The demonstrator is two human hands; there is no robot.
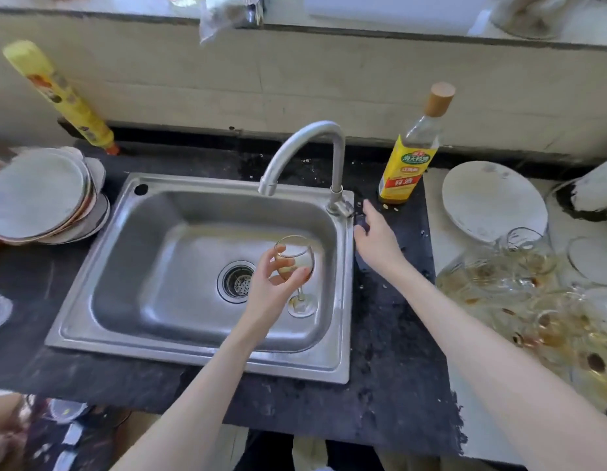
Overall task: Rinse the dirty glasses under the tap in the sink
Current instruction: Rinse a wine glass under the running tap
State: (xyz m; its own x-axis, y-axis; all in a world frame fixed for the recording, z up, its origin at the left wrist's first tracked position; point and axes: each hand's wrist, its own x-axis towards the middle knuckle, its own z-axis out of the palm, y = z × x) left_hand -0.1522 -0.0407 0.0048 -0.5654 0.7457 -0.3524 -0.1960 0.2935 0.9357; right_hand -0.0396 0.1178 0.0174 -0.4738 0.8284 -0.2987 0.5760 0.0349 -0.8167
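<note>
Dark speckled counter [390, 351] under a pale wall, steel sink [179, 266] set into it, drain strainer [236, 282] near the basin middle. I see the curved tap [305, 147] rising at the sink's back right corner, spout over the basin; no water running that I can make out. My left hand [271, 287] is over the right part of the basin, fingers and thumb curled round the bowl of a wine glass [295, 266]. Glass is roughly upright, slightly tilted, brownish residue in the bowl, foot hanging below the hand above the sink floor. My right hand [373, 232] is over the counter just right of the tap base, fingers extended and spread, holding nothing; can't tell if it touches the handle. Yellow-labelled bottle [410, 154] stands behind it. Right of that, a white plate [492, 198] and a heap of dirty glasses [526, 300]. Stacked plates [40, 198] left of the sink, yellow bottle [57, 93] leaning on the wall behind them.
</note>
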